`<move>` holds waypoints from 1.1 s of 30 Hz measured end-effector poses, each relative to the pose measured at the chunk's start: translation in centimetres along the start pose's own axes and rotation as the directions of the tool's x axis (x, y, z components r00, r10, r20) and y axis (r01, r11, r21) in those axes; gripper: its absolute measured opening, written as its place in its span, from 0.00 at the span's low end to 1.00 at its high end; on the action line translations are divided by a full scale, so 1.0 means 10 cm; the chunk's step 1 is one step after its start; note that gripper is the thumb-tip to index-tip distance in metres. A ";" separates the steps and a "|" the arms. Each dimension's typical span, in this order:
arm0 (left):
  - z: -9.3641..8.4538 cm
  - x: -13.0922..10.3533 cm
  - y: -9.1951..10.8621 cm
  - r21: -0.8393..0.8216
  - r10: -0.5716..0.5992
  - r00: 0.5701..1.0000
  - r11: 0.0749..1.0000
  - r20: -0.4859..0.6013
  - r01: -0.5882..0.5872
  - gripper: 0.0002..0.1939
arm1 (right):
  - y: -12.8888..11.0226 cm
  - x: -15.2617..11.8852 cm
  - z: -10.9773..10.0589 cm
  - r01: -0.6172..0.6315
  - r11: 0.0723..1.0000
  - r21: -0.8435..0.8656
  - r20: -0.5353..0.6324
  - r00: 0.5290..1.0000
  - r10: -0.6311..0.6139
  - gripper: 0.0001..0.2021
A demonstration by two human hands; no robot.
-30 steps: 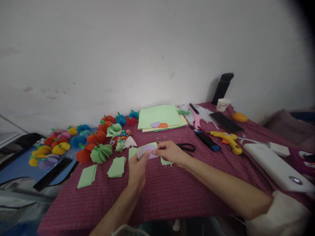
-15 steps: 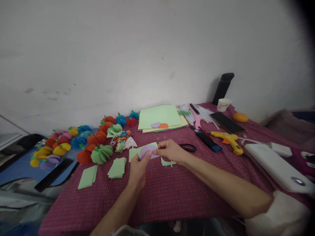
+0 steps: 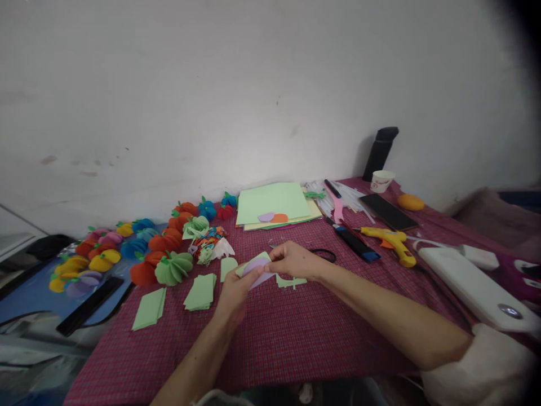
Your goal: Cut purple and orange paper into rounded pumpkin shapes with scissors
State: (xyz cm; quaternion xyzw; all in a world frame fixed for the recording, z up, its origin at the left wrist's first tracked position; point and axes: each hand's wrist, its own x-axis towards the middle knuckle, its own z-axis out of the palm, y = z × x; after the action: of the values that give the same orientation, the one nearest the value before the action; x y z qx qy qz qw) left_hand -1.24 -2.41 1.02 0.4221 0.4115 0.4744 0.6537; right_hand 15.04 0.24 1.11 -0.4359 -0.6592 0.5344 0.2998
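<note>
My left hand [image 3: 235,292] pinches a light purple paper circle [image 3: 256,264] together with a light green paper piece [image 3: 265,255], thumb on top. The fingers of my right hand [image 3: 296,261] are closed on the right edge of the same papers. Both hands hold them above the table, and the papers look tilted. Just left of them lies another light green paper piece [image 3: 228,267], partly hidden by my left hand. Beneath my right wrist is a green cut-out scrap [image 3: 291,281]. Two stacks of green paper, a nearer stack [image 3: 200,292] and a left stack [image 3: 149,309], lie to the left.
Several paper pumpkins [image 3: 174,268] fill the left side, beside a pile of paper scraps [image 3: 211,243]. Large green sheets [image 3: 270,202] lie at the back. To the right are a box cutter [image 3: 355,242], a yellow glue gun [image 3: 391,239], a phone [image 3: 387,211] and a white power bank [image 3: 473,287].
The papers in my hands have tilted, and less of the green sheet shows around the purple circle. My left hand has shifted slightly left; my right hand stays almost in place.
</note>
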 end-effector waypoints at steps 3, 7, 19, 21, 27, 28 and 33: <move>-0.02 0.04 -0.07 -0.014 0.039 0.998 0.999 -0.040 -0.040 0.12 | 0.00 0.03 0.01 -0.007 1.000 -0.011 0.005 1.000 0.007 0.11; -0.06 0.10 -0.10 -0.048 0.074 0.992 0.996 -0.099 -0.079 0.12 | -0.08 0.02 -0.05 0.064 0.997 -0.044 0.008 0.998 -0.064 0.13; 0.08 0.19 0.19 -0.206 0.109 0.939 0.961 -0.327 -0.183 0.08 | 0.39 -0.54 -0.54 -0.198 0.466 -0.862 -0.240 0.970 -0.033 0.18; 0.10 0.21 0.16 -0.207 0.124 0.940 0.959 -0.317 -0.196 0.07 | 0.46 -0.54 -0.53 -0.204 0.458 -0.865 -0.247 0.968 -0.036 0.19; 0.08 0.24 0.09 -0.209 0.186 0.932 0.943 -0.310 -0.258 0.09 | 0.39 -0.49 -0.57 -0.220 0.560 -0.799 -0.277 0.961 -0.017 0.27; 0.07 0.25 0.09 -0.221 0.187 0.932 0.939 -0.310 -0.262 0.09 | 0.37 -0.49 -0.59 -0.228 0.625 -0.747 -0.294 0.956 -0.002 0.26; 0.06 0.24 0.13 -0.282 0.175 0.923 0.918 -0.342 -0.279 0.07 | 0.17 -0.52 -0.55 -0.061 0.977 -0.203 -0.180 0.983 0.024 0.20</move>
State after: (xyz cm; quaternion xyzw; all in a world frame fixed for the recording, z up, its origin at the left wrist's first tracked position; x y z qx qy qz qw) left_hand -0.53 0.01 2.09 0.2740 0.3723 0.6696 0.5813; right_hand 22.46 -1.87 1.18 -0.5244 -0.6727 0.4284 0.2982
